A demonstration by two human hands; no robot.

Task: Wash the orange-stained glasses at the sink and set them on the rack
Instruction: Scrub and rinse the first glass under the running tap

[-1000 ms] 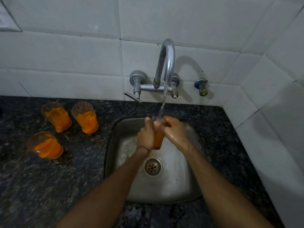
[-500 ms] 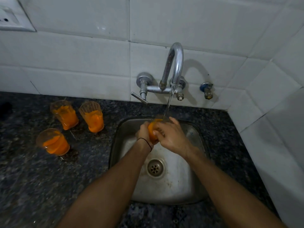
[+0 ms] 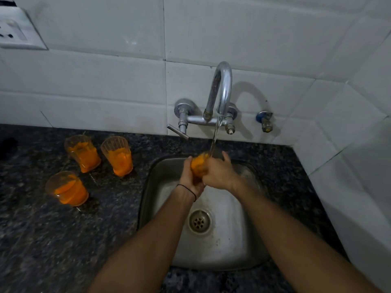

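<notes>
A dark speckled granite countertop (image 3: 42, 240) is filling the lower frame, with a broad bare stretch lying at the near left. A steel sink (image 3: 148, 187) is sitting recessed in it at center-right. Only a narrow strip of counter is running between its right rim and the tiled side wall (image 3: 359, 166).

Both forearms are reaching over the near rim and above the drain (image 3: 199, 222), which is sitting in the middle of the basin.

Over the far half of the basin, the left hand (image 3: 190, 178), with a thin black wristband (image 3: 188, 189), is gripping the stained glass (image 3: 198, 166) from the left and below. The right hand (image 3: 220, 174) is clasping the same glass from the right, fingers curled round it. A water stream (image 3: 214, 136) is falling onto the glass's far edge.

On the counter left of the sink, three more orange-coated glasses are standing upright and apart:
- near glass (image 3: 67, 189)
- far-left glass (image 3: 83, 153)
- far-right glass (image 3: 118, 156), nearest the sink's left rim but clear of it

The chrome gooseneck faucet (image 3: 222, 87) is projecting from the white tiled back wall (image 3: 105, 81). A small blue-capped valve (image 3: 264, 121) is sitting to its right, and a socket plate (image 3: 17, 32) is showing at the upper left.
</notes>
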